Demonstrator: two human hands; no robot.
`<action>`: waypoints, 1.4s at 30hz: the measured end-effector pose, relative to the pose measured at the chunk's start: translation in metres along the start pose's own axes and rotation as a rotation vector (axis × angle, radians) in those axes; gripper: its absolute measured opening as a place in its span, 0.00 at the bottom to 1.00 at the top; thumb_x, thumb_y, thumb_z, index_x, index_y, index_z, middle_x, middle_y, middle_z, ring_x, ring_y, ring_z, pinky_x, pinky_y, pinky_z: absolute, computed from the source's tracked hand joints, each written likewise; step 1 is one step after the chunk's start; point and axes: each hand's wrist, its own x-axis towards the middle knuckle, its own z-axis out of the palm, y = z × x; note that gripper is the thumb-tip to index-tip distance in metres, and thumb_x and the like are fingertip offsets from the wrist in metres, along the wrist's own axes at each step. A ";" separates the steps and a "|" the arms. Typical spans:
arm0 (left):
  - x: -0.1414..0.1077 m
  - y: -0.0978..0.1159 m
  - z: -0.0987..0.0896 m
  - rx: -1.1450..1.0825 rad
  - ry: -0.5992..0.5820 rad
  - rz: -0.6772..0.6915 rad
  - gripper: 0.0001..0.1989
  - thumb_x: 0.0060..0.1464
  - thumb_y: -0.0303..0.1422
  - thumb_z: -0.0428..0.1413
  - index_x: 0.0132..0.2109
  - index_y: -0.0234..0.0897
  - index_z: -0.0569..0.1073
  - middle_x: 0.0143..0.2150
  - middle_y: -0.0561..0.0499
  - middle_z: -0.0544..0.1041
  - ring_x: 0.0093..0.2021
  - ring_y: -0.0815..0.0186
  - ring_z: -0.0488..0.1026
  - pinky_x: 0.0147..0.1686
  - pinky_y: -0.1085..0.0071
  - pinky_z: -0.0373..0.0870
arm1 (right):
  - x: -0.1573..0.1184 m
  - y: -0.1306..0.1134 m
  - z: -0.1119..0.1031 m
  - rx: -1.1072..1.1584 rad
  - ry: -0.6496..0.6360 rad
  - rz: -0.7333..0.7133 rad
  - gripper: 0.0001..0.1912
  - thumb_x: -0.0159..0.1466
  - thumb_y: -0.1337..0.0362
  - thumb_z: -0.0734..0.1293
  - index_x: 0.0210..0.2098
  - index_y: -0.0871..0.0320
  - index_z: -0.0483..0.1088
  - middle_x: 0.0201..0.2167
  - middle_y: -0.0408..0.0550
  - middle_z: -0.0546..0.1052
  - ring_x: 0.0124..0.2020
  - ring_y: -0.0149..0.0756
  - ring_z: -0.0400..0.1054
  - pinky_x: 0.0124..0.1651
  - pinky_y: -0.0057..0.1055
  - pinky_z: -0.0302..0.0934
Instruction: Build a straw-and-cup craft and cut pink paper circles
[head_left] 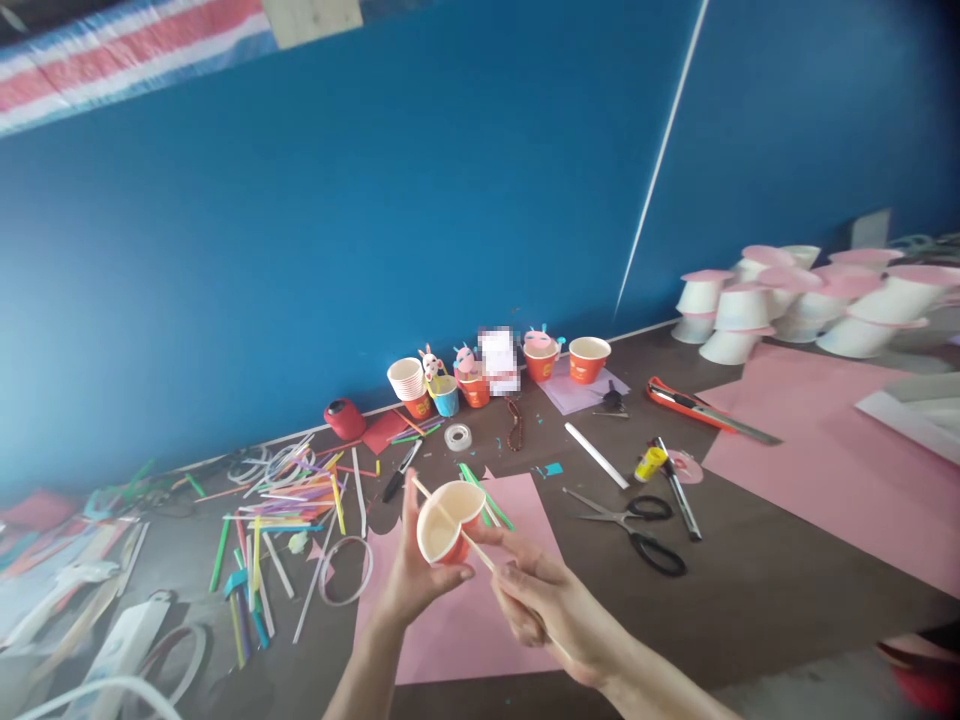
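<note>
My left hand (pixel 411 580) grips a red paper cup (pixel 435 538) with a pale inside, fingers and thumb around it. The cup's rim is bent inward on the side toward my right hand. A thin pale stick (pixel 480 553) runs across the cup and through its wall, its tip showing beyond the far rim. My right hand (pixel 551 605) is closed on the stick's near end. Both hands are above a pink paper sheet (pixel 450 655). Right of them lie scissors (pixel 626 517) with black handles.
Coloured straws (pixel 292 495) lie scattered at left, near a clear tape ring (pixel 346 571). Decorated cups (pixel 472 385) line the blue wall (pixel 450 200). On the right are a box cutter (pixel 709 412), a yellow glue pot (pixel 649 462), more pink paper (pixel 847 450) and stacked white cups (pixel 739 310).
</note>
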 end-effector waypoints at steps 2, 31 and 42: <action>0.000 -0.001 -0.005 -0.041 -0.150 -0.017 0.56 0.33 0.41 0.64 0.62 0.40 0.37 0.51 0.40 0.66 0.52 0.53 0.64 0.50 0.58 0.60 | -0.004 0.002 -0.004 -0.068 -0.043 0.022 0.23 0.62 0.58 0.57 0.55 0.60 0.54 0.12 0.32 0.53 0.13 0.22 0.42 0.17 0.21 0.37; -0.002 -0.019 -0.018 0.071 0.027 -0.031 0.42 0.28 0.45 0.64 0.52 0.33 0.61 0.44 0.41 0.71 0.44 0.55 0.68 0.44 0.63 0.65 | -0.016 -0.033 -0.009 -1.033 0.225 -0.234 0.11 0.62 0.58 0.58 0.39 0.58 0.61 0.27 0.42 0.65 0.24 0.27 0.59 0.27 0.24 0.54; 0.000 -0.024 -0.011 0.320 0.086 0.053 0.39 0.28 0.40 0.65 0.50 0.34 0.61 0.39 0.46 0.73 0.39 0.58 0.70 0.38 0.64 0.68 | -0.008 -0.014 0.001 -0.928 0.183 -0.118 0.07 0.60 0.61 0.59 0.29 0.59 0.60 0.17 0.36 0.55 0.20 0.25 0.48 0.23 0.24 0.44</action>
